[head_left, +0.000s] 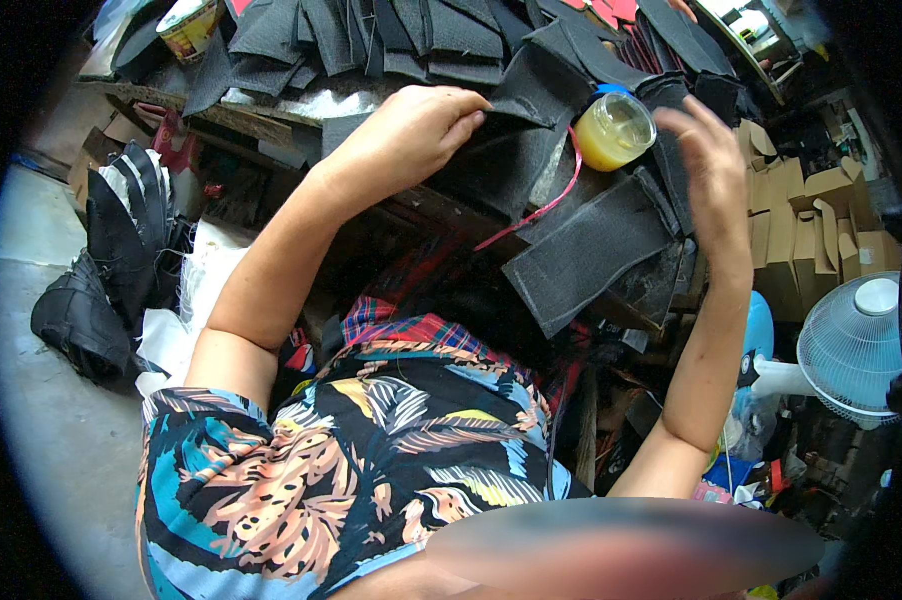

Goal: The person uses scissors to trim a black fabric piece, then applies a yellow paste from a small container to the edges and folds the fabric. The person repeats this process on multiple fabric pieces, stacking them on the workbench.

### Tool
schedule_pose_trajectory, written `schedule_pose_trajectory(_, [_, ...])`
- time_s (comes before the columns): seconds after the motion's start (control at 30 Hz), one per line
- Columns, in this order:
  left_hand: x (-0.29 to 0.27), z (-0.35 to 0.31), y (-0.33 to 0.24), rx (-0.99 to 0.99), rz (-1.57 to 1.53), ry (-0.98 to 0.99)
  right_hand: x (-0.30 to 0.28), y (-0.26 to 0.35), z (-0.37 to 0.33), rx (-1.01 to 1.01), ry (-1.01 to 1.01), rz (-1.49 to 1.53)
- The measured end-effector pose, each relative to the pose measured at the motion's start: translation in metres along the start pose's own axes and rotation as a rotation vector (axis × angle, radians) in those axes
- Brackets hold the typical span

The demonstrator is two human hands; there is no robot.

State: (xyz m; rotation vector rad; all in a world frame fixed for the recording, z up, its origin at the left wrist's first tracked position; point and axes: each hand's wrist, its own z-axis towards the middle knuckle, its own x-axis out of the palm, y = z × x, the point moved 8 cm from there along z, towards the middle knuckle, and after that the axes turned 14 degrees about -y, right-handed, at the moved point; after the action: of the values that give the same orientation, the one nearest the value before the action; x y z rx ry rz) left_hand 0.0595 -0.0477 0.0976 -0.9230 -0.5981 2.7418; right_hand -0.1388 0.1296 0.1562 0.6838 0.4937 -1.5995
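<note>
My left hand (pixel 411 135) reaches over the bench edge, thumb and fingers pinched on the edge of a black felt-like piece (pixel 546 85). Just right of the clear jar, my right hand (pixel 709 160) is raised with its fingers apart and slightly blurred, and I see nothing in it. The jar (pixel 614 132) holds a cloudy yellowish substance and leans among the black pieces. A thin pink strip (pixel 543 212) trails from beside the jar toward me. Nearer to me lies a flat dark grey panel (pixel 596 255) with pale stitch-like lines along its edges.
Stacks of black cut pieces (pixel 371 40) cover the bench, with a printed tub (pixel 189 30) at far left. Black bags (pixel 96 270) stand on the floor to the left. At right are cardboard boxes (pixel 806 225) and a white-caged fan (pixel 851 345). Plaid cloth (pixel 421 325) covers my lap.
</note>
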Motion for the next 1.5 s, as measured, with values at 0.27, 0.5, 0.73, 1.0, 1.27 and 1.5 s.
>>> schedule_pose_trajectory(0.27, [-0.070, 0.026, -0.040, -0.112, -0.822, -0.194, -0.025, 0.059, 0.006, 0.136, -0.077, 0.687])
schedule_pose_trajectory(0.5, [-0.015, 0.023, -0.032, 0.010, -0.114, -0.340, 0.015, 0.067, -0.009, 0.591, -0.093, 1.050])
schedule_pose_trajectory(0.73, [0.036, -0.009, -0.001, -0.855, -0.969, 0.105, 0.037, 0.075, -0.031, 0.575, -0.034, 0.929])
schedule_pose_trajectory(1.0, [0.070, -0.014, -0.009, -0.853, -1.021, 0.298, 0.020, 0.069, -0.013, 0.265, 0.016, 0.496])
schedule_pose_trajectory(1.27, [0.062, -0.013, -0.021, -0.786, -0.961, 0.337, 0.019, 0.086, -0.001, -0.155, -0.015, -0.033])
schedule_pose_trajectory(1.5, [0.053, -0.017, -0.016, -0.767, -0.711, 0.295, 0.025, 0.092, -0.005, -0.184, 0.033, 0.126])
